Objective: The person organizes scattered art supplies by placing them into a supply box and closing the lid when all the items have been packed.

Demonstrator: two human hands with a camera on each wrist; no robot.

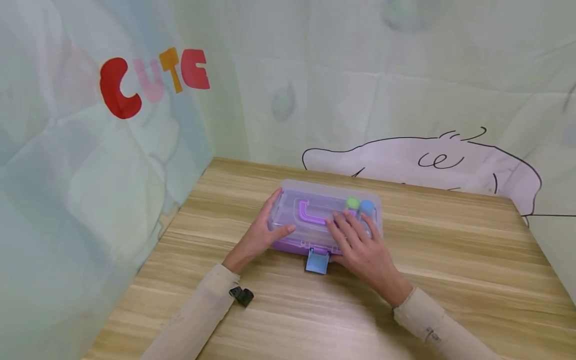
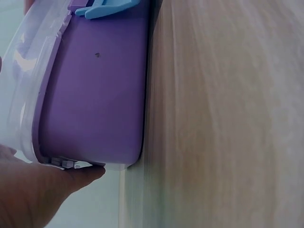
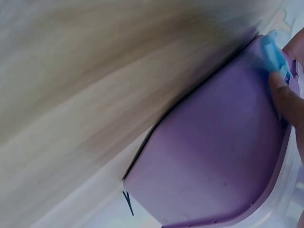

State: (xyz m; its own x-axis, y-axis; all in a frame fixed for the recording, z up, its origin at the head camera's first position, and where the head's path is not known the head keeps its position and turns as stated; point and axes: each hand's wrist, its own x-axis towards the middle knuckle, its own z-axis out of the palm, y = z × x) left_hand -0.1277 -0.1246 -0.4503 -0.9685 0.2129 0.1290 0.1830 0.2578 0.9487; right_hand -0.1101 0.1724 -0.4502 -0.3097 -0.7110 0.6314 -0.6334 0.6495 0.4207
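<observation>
A purple plastic storage box [image 1: 288, 246] with a translucent lid [image 1: 288, 202] sits on the wooden table, its lid down. My left hand [image 1: 258, 232] holds the box's left end, thumb over the lid and fingers along the side. Across the right part of the lid rest the spread fingers of my right hand [image 1: 365, 254]. Its thumb [image 3: 287, 97] touches the front beside the light blue latch [image 1: 317, 262], which sticks outward from the front. A purple handle [image 1: 310, 218] lies flat on the lid, partly hidden by right fingers. What the box holds cannot be made out.
A round green piece [image 1: 353, 203] and a round blue piece [image 1: 367, 207] show at the lid's back right. Wooden tabletop [image 1: 454, 250] surrounds the box. Printed cloth walls [image 1: 279, 60] stand at the left and back.
</observation>
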